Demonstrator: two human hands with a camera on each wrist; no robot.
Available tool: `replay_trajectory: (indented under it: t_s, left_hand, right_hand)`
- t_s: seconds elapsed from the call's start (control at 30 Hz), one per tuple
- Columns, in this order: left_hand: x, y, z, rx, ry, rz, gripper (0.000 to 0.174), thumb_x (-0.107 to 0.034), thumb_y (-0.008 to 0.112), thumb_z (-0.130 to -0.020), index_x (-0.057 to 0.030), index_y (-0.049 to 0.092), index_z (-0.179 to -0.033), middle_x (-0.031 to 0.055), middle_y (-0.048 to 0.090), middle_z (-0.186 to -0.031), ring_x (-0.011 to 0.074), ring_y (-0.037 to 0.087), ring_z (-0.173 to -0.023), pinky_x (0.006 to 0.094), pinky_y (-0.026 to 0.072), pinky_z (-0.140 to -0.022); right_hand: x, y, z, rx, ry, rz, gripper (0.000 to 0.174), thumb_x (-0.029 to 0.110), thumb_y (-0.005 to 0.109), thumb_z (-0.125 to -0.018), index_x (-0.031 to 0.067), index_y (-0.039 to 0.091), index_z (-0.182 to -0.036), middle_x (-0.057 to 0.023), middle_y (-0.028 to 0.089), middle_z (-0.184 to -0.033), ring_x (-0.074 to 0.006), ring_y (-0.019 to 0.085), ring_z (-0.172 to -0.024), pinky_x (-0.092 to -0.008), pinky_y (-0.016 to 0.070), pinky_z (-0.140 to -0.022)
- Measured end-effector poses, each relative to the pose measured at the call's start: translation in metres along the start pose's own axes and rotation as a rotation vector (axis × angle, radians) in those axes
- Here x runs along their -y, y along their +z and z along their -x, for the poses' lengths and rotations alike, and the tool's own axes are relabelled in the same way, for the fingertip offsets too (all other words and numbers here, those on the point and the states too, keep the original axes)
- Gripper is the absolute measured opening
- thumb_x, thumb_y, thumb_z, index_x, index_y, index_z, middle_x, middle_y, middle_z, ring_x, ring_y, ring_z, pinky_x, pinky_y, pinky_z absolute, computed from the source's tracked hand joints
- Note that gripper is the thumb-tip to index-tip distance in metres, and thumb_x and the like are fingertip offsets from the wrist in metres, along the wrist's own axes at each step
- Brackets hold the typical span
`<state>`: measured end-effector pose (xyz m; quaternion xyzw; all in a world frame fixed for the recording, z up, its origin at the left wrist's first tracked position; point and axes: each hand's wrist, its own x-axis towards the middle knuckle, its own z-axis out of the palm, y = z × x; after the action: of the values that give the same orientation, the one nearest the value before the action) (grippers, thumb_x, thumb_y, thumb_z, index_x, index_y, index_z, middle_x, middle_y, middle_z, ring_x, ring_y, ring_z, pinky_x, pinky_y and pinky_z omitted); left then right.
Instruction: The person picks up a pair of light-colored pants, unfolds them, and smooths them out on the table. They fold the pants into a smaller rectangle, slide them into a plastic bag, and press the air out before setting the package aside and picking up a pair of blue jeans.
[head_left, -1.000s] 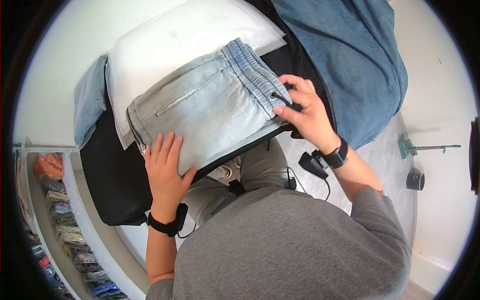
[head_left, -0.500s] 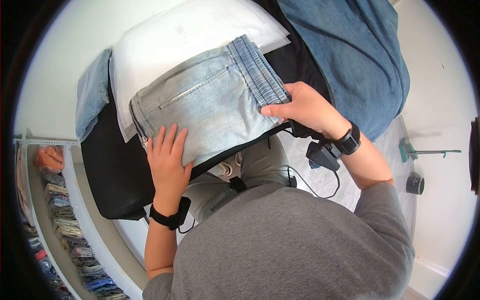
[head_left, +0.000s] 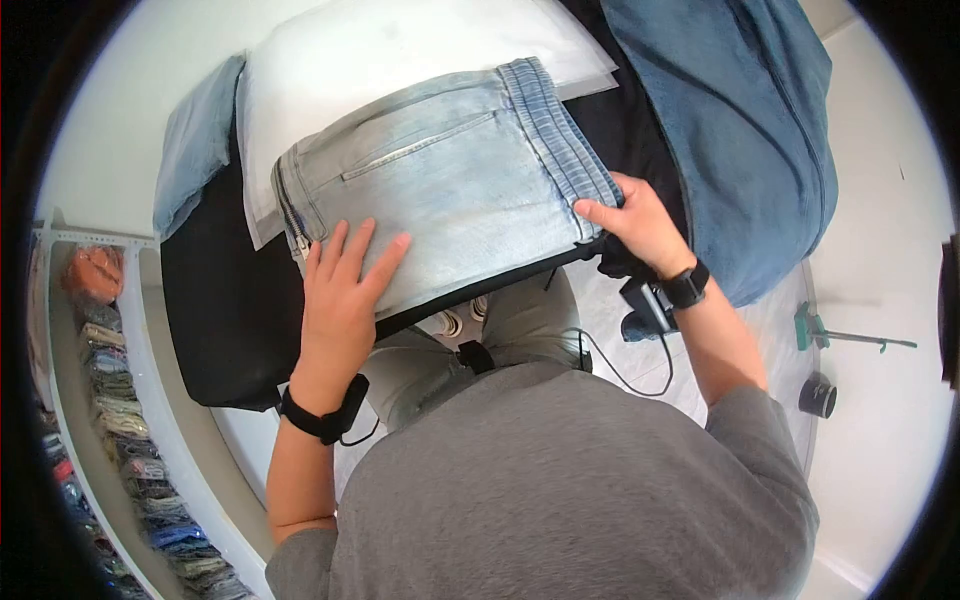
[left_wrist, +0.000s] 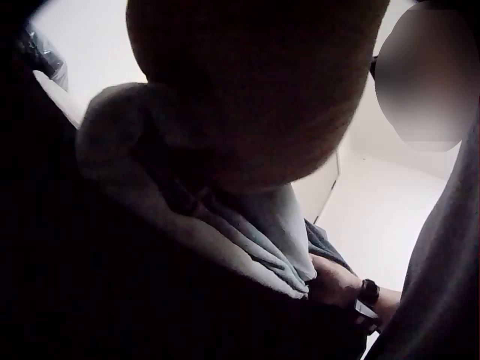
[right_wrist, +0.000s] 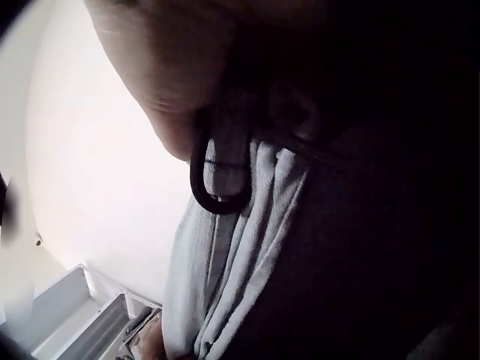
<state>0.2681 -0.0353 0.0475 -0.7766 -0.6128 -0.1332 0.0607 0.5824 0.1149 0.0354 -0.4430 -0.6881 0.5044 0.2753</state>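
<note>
Light blue denim shorts, folded flat, lie on a black surface in the head view, elastic waistband to the right. My left hand rests with spread fingers on the near left part, by the zipped hem. With thumb on top and fingers beneath, my right hand grips the near corner of the waistband. In the right wrist view a black cord loop hangs by the folded denim under the right hand. The left hand looms dark over the cloth in the left wrist view.
White plastic bags lie behind the shorts. A folded denim piece is at the far left, and a large blue denim garment at the right. Shelves of bagged clothes stand at lower left; a green-headed tool is by the right wall.
The right hand went from near the drawstring to a grip on the waistband corner, and the waistband now lies flatter. The left hand's thumb has moved up onto the denim.
</note>
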Motion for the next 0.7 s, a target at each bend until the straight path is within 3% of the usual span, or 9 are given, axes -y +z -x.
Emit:
replay_trajectory:
  t_s: [0.13, 0.17, 0.23, 0.33, 0.37, 0.47, 0.57, 0.6, 0.7]
  left_hand:
    - [0.008, -0.019, 0.007, 0.128, 0.044, 0.136, 0.05, -0.008, 0.059, -0.075, -0.0172, 0.057, -0.125, 0.0138, 0.046, -0.135, 0.0386, 0.037, -0.128, 0.0553, 0.0248, -0.106]
    - [0.005, -0.015, 0.009, 0.106, 0.058, 0.136, 0.047, -0.019, 0.061, -0.077, -0.0188, 0.058, -0.124, 0.0123, 0.046, -0.136, 0.038, 0.035, -0.13, 0.0563, 0.0233, -0.106]
    - [0.006, -0.01, 0.013, 0.078, 0.058, 0.13, 0.046, -0.03, 0.063, -0.079, -0.0204, 0.058, -0.123, 0.0107, 0.045, -0.137, 0.0374, 0.033, -0.131, 0.0572, 0.0218, -0.106]
    - [0.01, -0.005, 0.014, 0.057, 0.084, 0.118, 0.046, -0.041, 0.062, -0.08, -0.0232, 0.06, -0.122, 0.0088, 0.045, -0.138, 0.0367, 0.033, -0.131, 0.0568, 0.0211, -0.106]
    - [0.01, -0.002, 0.014, 0.051, 0.083, 0.098, 0.045, -0.041, 0.062, -0.079, -0.0235, 0.06, -0.12, 0.0084, 0.045, -0.138, 0.0366, 0.033, -0.131, 0.0567, 0.0213, -0.106]
    - [0.009, -0.002, 0.013, 0.037, 0.087, 0.083, 0.042, -0.04, 0.062, -0.079, -0.0238, 0.061, -0.118, 0.0082, 0.045, -0.138, 0.0364, 0.035, -0.13, 0.0566, 0.0217, -0.106]
    - [0.007, -0.002, 0.014, 0.023, 0.081, 0.092, 0.041, -0.04, 0.062, -0.08, -0.0236, 0.062, -0.117, 0.0082, 0.045, -0.138, 0.0362, 0.035, -0.13, 0.0566, 0.0216, -0.106]
    - [0.008, -0.002, 0.014, 0.015, 0.076, 0.097, 0.041, -0.039, 0.062, -0.08, -0.0234, 0.062, -0.117, 0.0081, 0.046, -0.138, 0.036, 0.036, -0.13, 0.0566, 0.0213, -0.106]
    - [0.013, -0.006, 0.017, -0.004, 0.071, 0.201, 0.042, -0.034, 0.069, -0.074, -0.0259, 0.063, -0.114, 0.0053, 0.047, -0.135, 0.0348, 0.037, -0.129, 0.0568, 0.0251, -0.104]
  right_hand:
    - [-0.013, 0.011, 0.001, -0.123, -0.239, 0.175, 0.038, 0.021, 0.073, -0.077, -0.006, 0.06, -0.101, -0.0094, 0.056, -0.105, -0.0166, 0.054, -0.097, -0.0284, 0.0426, -0.085]
    - [-0.017, 0.013, 0.002, -0.184, -0.286, 0.232, 0.043, 0.021, 0.074, -0.076, -0.0053, 0.058, -0.106, -0.0105, 0.054, -0.109, -0.0183, 0.052, -0.102, -0.0288, 0.0415, -0.088]
    - [0.0, 0.014, 0.004, -0.106, 0.026, -0.015, 0.072, 0.02, 0.076, -0.073, -0.0018, 0.038, -0.131, -0.015, 0.046, -0.12, -0.0209, 0.046, -0.112, -0.0315, 0.0363, -0.098]
    - [0.028, -0.002, -0.009, 0.019, 0.219, -0.209, 0.093, 0.021, 0.078, -0.07, -0.006, 0.023, -0.14, -0.0198, 0.045, -0.126, -0.0256, 0.046, -0.117, -0.0331, 0.0345, -0.102]
    - [0.026, -0.012, -0.021, 0.089, 0.272, -0.186, 0.093, 0.03, 0.076, -0.074, -0.0114, 0.023, -0.138, -0.021, 0.047, -0.127, -0.024, 0.046, -0.117, -0.0326, 0.0337, -0.102]
    - [0.051, -0.016, -0.045, 0.242, 0.4, -0.231, 0.077, 0.044, 0.073, -0.077, -0.0138, 0.048, -0.121, -0.0192, 0.06, -0.113, -0.0203, 0.057, -0.105, -0.0309, 0.0405, -0.095]
    - [0.049, -0.012, -0.066, 0.384, 0.505, -0.198, 0.075, 0.046, 0.073, -0.077, -0.0135, 0.052, -0.117, -0.0183, 0.061, -0.111, -0.0217, 0.059, -0.101, -0.0307, 0.0436, -0.091]
    - [0.04, -0.011, -0.073, 0.396, 0.509, -0.122, 0.074, 0.047, 0.073, -0.076, -0.0072, 0.052, -0.122, -0.0169, 0.059, -0.118, -0.0236, 0.058, -0.104, -0.0366, 0.0432, -0.091]
    - [0.054, -0.009, -0.073, 0.382, 0.675, -0.167, 0.064, 0.042, 0.072, -0.079, -0.002, 0.054, -0.123, -0.014, 0.058, -0.12, -0.0202, 0.056, -0.109, -0.0313, 0.0414, -0.094]
